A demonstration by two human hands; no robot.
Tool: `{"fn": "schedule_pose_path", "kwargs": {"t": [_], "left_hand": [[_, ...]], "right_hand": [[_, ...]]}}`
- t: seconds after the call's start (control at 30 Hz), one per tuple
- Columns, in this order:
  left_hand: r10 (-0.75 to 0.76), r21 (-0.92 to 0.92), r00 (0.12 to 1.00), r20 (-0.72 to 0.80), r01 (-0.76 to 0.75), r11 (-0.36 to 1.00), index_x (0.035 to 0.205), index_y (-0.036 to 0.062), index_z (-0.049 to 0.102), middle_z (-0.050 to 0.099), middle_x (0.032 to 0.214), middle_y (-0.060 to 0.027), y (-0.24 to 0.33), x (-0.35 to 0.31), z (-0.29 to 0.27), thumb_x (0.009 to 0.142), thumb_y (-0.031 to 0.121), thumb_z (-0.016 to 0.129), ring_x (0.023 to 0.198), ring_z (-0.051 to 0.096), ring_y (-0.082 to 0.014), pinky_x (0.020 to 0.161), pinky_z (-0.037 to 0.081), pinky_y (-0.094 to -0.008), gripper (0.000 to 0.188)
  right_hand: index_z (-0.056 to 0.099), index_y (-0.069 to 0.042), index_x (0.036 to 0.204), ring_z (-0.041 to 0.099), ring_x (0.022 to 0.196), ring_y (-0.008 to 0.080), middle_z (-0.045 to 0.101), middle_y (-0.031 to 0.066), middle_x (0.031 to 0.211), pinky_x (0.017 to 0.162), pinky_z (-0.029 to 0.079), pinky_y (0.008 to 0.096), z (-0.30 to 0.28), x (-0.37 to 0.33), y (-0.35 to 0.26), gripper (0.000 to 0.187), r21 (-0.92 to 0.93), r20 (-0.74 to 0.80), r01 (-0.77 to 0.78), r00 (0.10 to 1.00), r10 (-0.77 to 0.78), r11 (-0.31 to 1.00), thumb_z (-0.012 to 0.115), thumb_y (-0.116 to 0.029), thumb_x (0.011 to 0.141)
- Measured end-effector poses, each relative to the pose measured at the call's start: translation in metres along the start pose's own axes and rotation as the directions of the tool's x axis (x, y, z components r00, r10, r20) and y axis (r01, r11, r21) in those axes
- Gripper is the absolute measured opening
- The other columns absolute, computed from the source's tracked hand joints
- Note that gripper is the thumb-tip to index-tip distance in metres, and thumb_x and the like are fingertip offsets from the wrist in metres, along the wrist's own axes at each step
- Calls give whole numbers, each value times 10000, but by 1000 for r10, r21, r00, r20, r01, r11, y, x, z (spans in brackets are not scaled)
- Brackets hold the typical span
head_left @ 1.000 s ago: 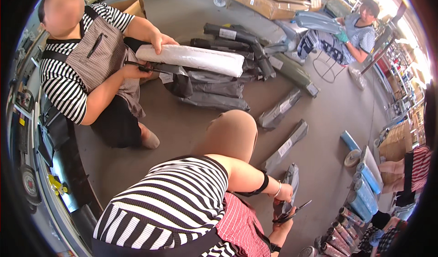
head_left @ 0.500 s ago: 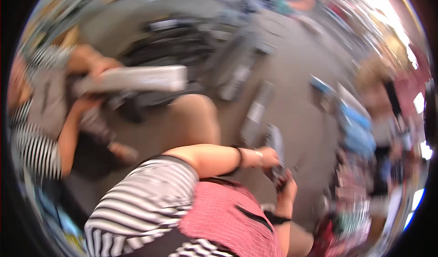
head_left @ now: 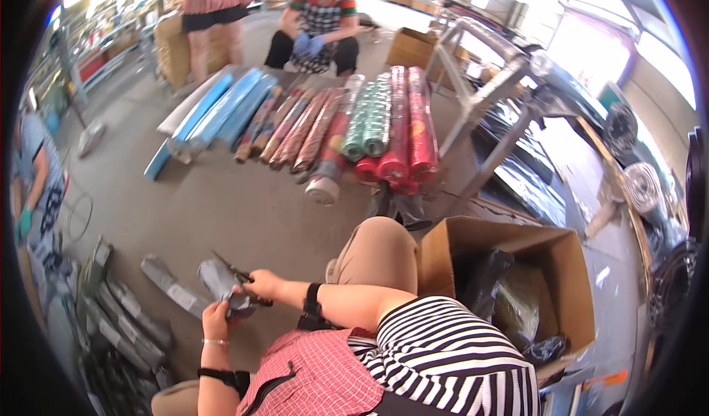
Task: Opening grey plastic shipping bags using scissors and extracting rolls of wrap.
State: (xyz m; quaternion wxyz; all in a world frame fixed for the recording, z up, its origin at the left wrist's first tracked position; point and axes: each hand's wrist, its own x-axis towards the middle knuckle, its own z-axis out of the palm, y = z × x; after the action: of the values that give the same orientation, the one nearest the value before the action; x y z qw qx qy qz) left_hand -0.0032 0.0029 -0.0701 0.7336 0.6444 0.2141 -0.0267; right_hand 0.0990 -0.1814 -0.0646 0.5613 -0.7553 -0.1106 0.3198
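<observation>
Grey pkg (head_left: pixel 216 277), red/green rolls (head_left: pixel 384 121)

The grey packet (head_left: pixel 218 279) hides the left hand's fingers (head_left: pixel 216 314).

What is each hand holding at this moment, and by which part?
The left hand wraps the near end of a grey wrapped bundle. The right hand holds dark scissors by the handles, blades against the bundle.
</observation>
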Motion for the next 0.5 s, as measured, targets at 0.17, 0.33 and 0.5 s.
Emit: {"fn": "schedule_pose_path", "kwargs": {"t": [0.17, 0.33, 0.5], "left_hand": [[-14, 32, 999, 48, 13, 999, 790, -24, 617, 585, 655, -44, -2, 5, -1, 919, 159, 562, 487, 557, -151, 432, 491, -283, 231], [-37, -43, 997, 62, 39, 998, 782, -25, 600, 577, 634, -54, -1, 10, 3, 918, 143, 566, 472, 548, -153, 427, 483, -285, 219], [-26, -35, 999, 40, 28, 999, 785, -30, 611, 580, 630, -58, 1, 2, 2, 910, 144, 563, 471, 550, -159, 429, 482, -281, 219]], "right_hand": [[611, -40, 725, 486, 435, 128, 539, 22, 549, 401, 372, 287, -1, -14, -9, 405, 156, -24, -24, 999, 28, 988, 769, -409, 778], [615, -30, 720, 495, 431, 143, 543, 39, 542, 400, 374, 293, -6, -17, -10, 444, 141, -18, -45, 999, 48, 989, 795, -435, 747], [618, -18, 731, 526, 448, 156, 569, 63, 558, 405, 395, 304, 2, -14, -4, 447, 122, 9, -1, 1000, 0, 993, 757, -440, 779]]}}
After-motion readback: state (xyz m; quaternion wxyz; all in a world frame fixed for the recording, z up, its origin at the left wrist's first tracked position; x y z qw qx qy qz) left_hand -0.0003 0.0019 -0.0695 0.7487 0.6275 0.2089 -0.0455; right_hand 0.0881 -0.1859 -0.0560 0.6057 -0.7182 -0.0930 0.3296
